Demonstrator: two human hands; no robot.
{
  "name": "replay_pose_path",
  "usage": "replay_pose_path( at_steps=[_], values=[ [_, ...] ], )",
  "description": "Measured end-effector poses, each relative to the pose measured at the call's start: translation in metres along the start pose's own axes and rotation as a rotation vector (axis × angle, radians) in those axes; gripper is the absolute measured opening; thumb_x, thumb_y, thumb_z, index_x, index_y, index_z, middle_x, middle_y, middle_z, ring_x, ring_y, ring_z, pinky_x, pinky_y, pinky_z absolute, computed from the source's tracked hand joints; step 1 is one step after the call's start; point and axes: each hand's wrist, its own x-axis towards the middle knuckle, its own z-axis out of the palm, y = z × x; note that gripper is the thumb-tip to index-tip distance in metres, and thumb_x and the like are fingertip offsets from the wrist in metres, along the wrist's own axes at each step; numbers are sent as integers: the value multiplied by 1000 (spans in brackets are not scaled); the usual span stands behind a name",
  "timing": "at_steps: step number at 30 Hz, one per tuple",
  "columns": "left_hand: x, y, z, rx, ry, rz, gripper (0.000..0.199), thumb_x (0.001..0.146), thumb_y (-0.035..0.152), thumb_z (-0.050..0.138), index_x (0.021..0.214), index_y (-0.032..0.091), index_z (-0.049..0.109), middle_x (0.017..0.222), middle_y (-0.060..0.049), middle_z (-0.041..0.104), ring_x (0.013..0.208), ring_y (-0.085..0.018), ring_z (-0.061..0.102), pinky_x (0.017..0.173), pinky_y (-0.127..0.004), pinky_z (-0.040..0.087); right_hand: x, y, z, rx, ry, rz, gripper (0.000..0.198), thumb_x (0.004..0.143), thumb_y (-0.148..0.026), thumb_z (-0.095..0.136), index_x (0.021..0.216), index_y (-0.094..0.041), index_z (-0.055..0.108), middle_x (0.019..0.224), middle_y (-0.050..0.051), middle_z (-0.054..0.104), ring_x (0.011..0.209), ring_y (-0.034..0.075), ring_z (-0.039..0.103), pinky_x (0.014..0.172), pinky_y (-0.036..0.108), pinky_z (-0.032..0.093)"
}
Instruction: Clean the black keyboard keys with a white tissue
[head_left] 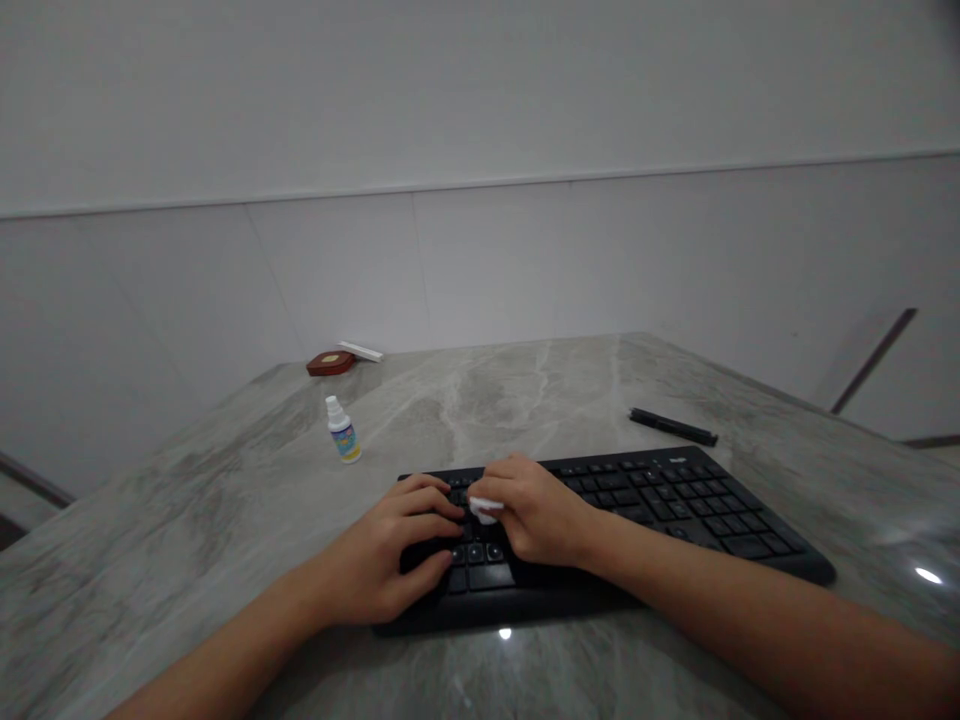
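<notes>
A black keyboard [720, 505] lies on the marbled grey table, slightly skewed. My left hand [405, 545] rests across its left end with the fingers spread apart over the keys, holding nothing. Pinched in my right hand [544, 515] is a small white tissue [486, 508], which is down at the keys just right of my left fingertips. My right hand and forearm cover the middle of the keyboard. I cannot tell whether the material is paper or cloth.
Left of the keyboard stands a small white spray bottle [344, 435] with a colourful label. A brown case [330, 363] and a flat white object [361, 351] sit at the table's [510, 395] far left edge. Behind the keyboard's right side lies a black pen-like object [673, 427].
</notes>
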Motion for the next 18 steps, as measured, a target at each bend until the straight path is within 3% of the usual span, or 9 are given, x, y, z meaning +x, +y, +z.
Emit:
replay_pose_path(
  at_steps=[5, 10, 14, 18],
  values=[
    [0, -1, 1, 3, 6, -14, 26, 89, 11, 58, 112, 18, 70, 114, -10, 67, 120, -28, 53, 107, -48, 45, 1, 2, 2, -50, 45, 97, 25, 80, 0, 51, 89, -16, 67, 78, 4, 63, 73, 17, 57, 72, 30, 41],
    [1, -3, 1, -2, 0, -11, 27, 90, 11, 57, 113, 19, 69, 114, -9, 67, 120, -28, 53, 108, -47, 44, 1, 3, 4, -27, -15, 9, 24, 80, -2, 53, 93, -16, 68, 82, 5, 64, 75, 18, 57, 71, 29, 40],
    [1, -3, 1, 0, -2, -26, 26, 90, 11, 58, 112, 19, 70, 114, -9, 67, 120, -27, 53, 107, -46, 45, 1, 3, 6, -85, 42, 97, 26, 83, -1, 51, 95, -17, 67, 82, 5, 65, 75, 19, 57, 72, 31, 38],
    [0, -2, 1, -10, -6, -19, 26, 90, 11, 57, 112, 19, 70, 114, -9, 67, 120, -27, 53, 107, -45, 44, 1, 2, 6, -49, -4, -2, 24, 83, -3, 53, 97, -16, 67, 85, 5, 66, 76, 18, 57, 71, 30, 37]
  ],
)
